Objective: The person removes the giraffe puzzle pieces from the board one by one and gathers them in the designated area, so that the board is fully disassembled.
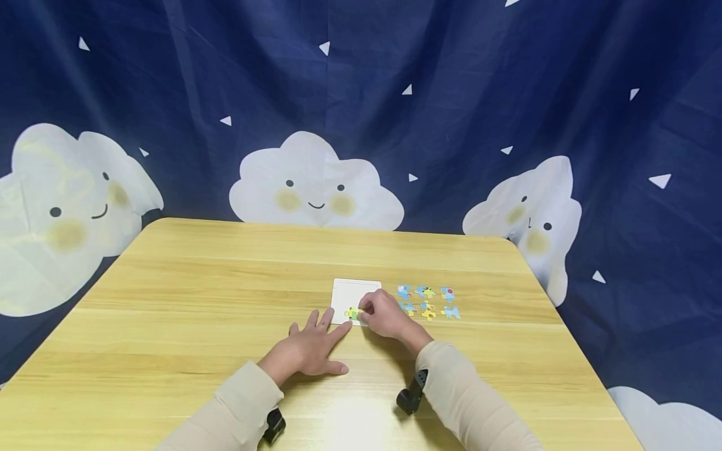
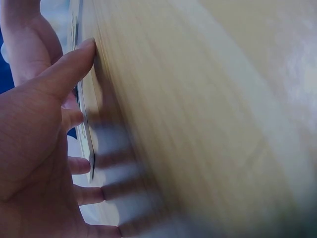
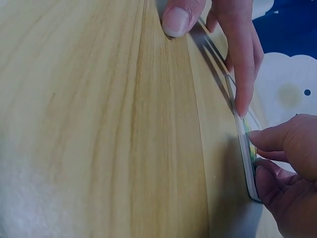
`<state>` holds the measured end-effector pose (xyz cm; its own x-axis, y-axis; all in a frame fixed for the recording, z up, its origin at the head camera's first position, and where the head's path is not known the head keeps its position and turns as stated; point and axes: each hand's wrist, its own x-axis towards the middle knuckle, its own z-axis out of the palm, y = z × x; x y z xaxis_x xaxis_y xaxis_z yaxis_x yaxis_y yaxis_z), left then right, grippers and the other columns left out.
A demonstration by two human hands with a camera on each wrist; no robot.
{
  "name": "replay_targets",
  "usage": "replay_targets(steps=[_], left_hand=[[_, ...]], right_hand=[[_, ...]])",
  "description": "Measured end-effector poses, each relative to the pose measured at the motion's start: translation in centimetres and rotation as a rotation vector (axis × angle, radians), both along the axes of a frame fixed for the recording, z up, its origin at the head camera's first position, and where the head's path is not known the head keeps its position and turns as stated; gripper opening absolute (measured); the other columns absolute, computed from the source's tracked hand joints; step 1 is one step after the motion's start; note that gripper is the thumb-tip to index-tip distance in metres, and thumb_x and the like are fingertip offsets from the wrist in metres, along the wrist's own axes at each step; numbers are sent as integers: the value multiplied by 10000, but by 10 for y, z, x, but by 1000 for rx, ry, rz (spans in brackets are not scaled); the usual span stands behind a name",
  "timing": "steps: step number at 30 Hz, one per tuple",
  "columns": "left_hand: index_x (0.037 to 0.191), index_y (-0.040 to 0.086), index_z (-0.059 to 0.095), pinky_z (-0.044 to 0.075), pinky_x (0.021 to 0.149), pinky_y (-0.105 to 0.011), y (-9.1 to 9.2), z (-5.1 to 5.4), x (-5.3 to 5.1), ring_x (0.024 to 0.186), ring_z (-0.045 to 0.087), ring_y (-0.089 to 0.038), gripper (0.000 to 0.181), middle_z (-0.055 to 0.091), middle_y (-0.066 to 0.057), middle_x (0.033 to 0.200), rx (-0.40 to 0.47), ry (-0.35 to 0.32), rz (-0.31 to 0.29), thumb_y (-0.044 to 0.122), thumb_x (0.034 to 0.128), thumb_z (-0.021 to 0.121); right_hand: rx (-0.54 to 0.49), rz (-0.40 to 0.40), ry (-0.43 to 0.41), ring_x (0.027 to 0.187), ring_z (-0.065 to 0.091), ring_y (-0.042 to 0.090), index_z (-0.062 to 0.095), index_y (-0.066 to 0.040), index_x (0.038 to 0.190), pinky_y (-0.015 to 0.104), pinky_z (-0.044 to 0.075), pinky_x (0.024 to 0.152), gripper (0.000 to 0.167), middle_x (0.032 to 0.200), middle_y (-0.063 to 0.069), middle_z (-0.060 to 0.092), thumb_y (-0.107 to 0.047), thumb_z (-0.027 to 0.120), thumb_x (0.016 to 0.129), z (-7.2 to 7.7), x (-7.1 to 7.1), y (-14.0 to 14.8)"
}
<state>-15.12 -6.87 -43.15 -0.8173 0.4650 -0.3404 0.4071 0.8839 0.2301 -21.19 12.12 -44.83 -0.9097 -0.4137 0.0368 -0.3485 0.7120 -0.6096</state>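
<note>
A white square puzzle tray point(image 1: 355, 287) lies flat on the table. Near its front edge sits a green and yellow jigsaw piece point(image 1: 352, 314). My right hand point(image 1: 386, 315) pinches a jigsaw piece over the tray's front right part, beside that one; the fingers hide most of it. In the right wrist view the thumb and fingers are down at the tray's surface. My left hand point(image 1: 307, 347) rests with spread fingers at the tray's front left corner. Its index fingertip point(image 3: 241, 106) touches the tray by the green piece.
Loose jigsaw pieces, blue and yellow, lie in two rows right of the tray, among them a blue piece point(image 1: 451, 312) and a yellow piece point(image 1: 429, 311). The wooden table point(image 1: 225, 275) reaches back to a dark blue curtain point(image 1: 361, 81) with white clouds.
</note>
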Motion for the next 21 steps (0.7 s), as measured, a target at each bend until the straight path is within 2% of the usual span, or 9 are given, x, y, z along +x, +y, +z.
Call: replay_targets(steps=[14, 21], left_hand=[[1491, 268, 285, 247, 976, -702, 0, -1, 0, 1387, 199, -458, 825, 185, -181, 1554, 13, -1, 0, 637, 813, 576], [1492, 265, 282, 252, 975, -700, 0, -1, 0, 1388, 197, -456, 829, 180, -178, 1556, 3, 0, 1, 644, 813, 570]], right_hand=[[22, -45, -23, 805, 512, 150, 592, -54, 940, 308, 438, 752, 145, 866, 42, 554, -107, 681, 839, -2, 1, -1], [8, -71, -21, 808, 489, 155, 566, -79, 911, 318, 420, 759, 146, 848, 28, 538, -122, 684, 837, -4, 0, -2]])
